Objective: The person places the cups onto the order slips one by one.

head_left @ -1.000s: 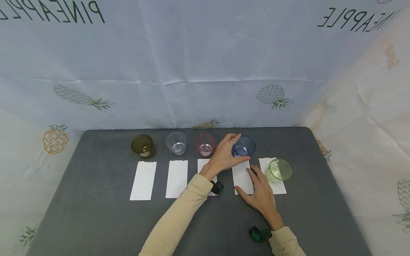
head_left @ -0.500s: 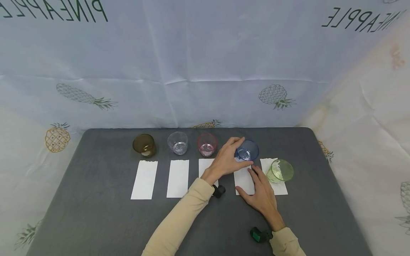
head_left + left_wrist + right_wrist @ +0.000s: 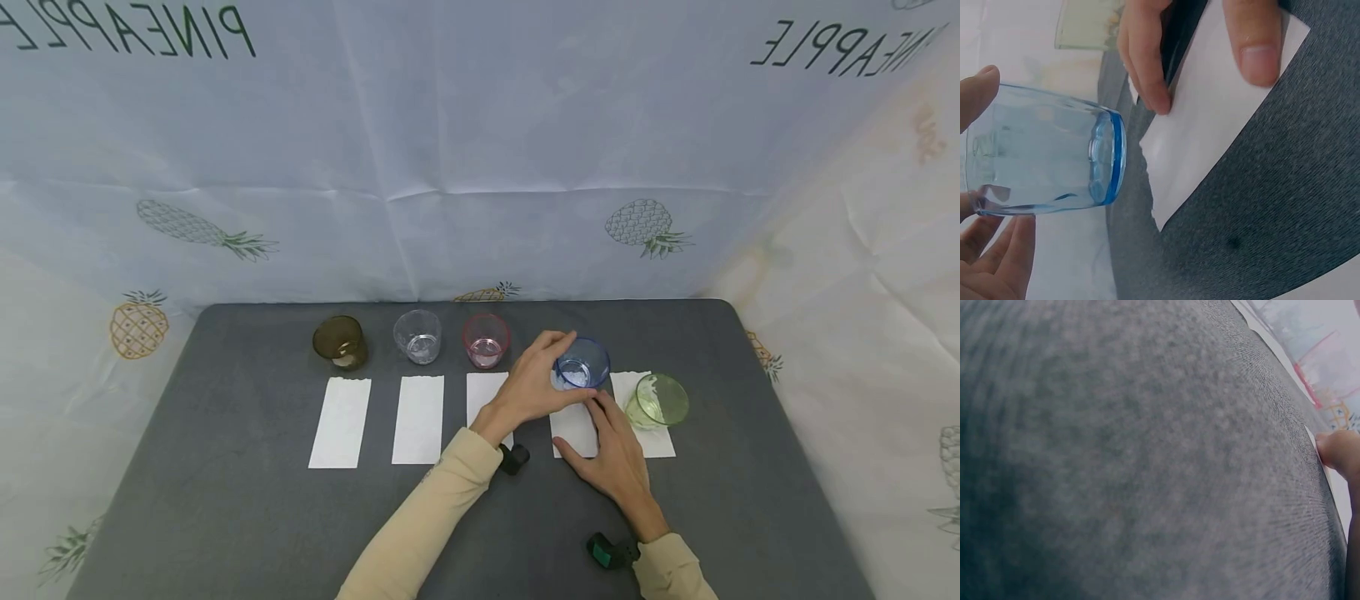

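1 blue tumbler [image 3: 583,363] is pinched near its rim between the thumb and fingers of the left hand [image 3: 531,385], the nearer hand. The tumbler looks roughly upright, at the torn far end of the 4th white paper strip [image 3: 573,435] from the left; whether its base touches the strip or the gray table [image 3: 225,500], I cannot tell. The strip's long axis runs from the tumbler back toward the person, passing between the thumb and fingers of the right hand [image 3: 613,467]. Those fingers lie spread and relaxed, gripping no glass. The green tumbler [image 3: 658,402] stands on the 5th strip [image 3: 660,443], just right of the right hand.
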Available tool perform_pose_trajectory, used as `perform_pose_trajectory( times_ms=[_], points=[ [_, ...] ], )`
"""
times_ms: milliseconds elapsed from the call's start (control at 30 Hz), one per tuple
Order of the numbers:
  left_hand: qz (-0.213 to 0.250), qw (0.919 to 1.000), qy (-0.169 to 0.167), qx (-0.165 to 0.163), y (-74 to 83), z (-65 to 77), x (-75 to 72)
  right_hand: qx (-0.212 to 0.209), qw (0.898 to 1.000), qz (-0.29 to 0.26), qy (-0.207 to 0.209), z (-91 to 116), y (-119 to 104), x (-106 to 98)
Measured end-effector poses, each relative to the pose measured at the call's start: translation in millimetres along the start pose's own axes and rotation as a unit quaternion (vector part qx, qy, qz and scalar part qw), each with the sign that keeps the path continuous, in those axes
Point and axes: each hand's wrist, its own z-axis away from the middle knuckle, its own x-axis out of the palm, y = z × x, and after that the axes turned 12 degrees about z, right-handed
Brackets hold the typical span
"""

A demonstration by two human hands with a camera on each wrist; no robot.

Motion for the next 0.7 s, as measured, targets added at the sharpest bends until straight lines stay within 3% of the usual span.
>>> perform_pose_trajectory(
  times_ms=[700],
  points=[
    [0.000,0.9999,-0.011,0.001,-5.4,22.0,12.7,-0.003,1.000,-0.001,-0.004,-2.2,2.9,0.8]
  ],
)
